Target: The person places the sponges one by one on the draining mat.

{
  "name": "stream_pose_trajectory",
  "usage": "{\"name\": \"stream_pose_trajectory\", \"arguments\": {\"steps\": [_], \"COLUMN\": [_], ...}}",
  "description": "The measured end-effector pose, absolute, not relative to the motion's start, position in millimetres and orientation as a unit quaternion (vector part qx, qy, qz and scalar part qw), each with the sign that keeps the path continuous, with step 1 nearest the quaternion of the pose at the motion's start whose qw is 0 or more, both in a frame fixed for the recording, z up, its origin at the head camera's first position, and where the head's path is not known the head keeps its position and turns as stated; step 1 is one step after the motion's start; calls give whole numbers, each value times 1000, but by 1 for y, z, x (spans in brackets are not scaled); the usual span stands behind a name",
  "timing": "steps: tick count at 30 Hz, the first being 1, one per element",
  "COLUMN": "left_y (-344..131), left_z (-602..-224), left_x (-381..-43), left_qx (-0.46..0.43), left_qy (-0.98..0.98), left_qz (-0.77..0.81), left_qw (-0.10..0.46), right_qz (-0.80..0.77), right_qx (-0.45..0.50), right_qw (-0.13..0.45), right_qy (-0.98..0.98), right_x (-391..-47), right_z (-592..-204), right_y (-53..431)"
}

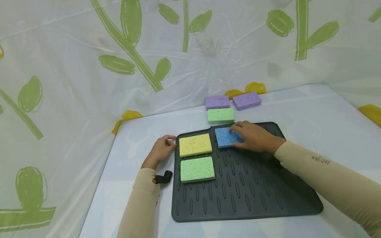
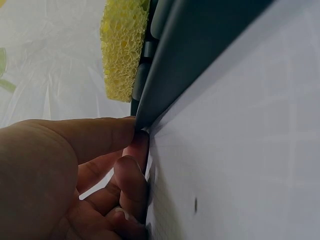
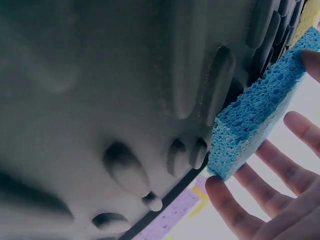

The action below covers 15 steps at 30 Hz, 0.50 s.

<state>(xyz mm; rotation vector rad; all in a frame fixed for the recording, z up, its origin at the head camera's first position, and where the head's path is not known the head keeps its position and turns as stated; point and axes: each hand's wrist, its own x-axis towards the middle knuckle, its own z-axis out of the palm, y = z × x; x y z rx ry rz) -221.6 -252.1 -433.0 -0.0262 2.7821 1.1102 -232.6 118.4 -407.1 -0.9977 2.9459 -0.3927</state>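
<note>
A blue sponge (image 1: pixel 225 138) lies flat at the far side of a black ridged rubber mat (image 1: pixel 238 185). My right hand (image 1: pixel 253 137) holds this sponge by its edges, thumb at the near side and fingertips at the far side; in the right wrist view the fingers (image 3: pixel 272 172) are spread along it. At the mat's far left corner, my left hand (image 1: pixel 160 150) pinches the mat's rim between thumb (image 2: pixel 107 135) and curled fingers. Just inside that rim sits a yellow sponge (image 1: pixel 195 145), with a green sponge (image 1: pixel 197 169) nearer to me in the same column.
Beyond the mat's far edge, another green sponge (image 1: pixel 221 116) lies on the white table cover (image 1: pixel 134 205). Behind it are two purple sponges (image 1: pixel 217 102), side by side. A plastic sheet with green leaves (image 1: pixel 131 23) hangs along the back.
</note>
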Motion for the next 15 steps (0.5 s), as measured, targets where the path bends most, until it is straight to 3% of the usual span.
{"name": "stream_pose_trajectory", "arguments": {"steps": [15], "left_y": [-252], "left_z": [-434], "left_x": [-222], "left_qx": [-12], "left_qy": [927], "left_qz": [368], "left_qw": [72], "right_qz": [-127], "right_qx": [-329], "right_qw": [-1], "right_qy": [936], "right_x": [-229], "right_z": [-408], "right_y": [106]}}
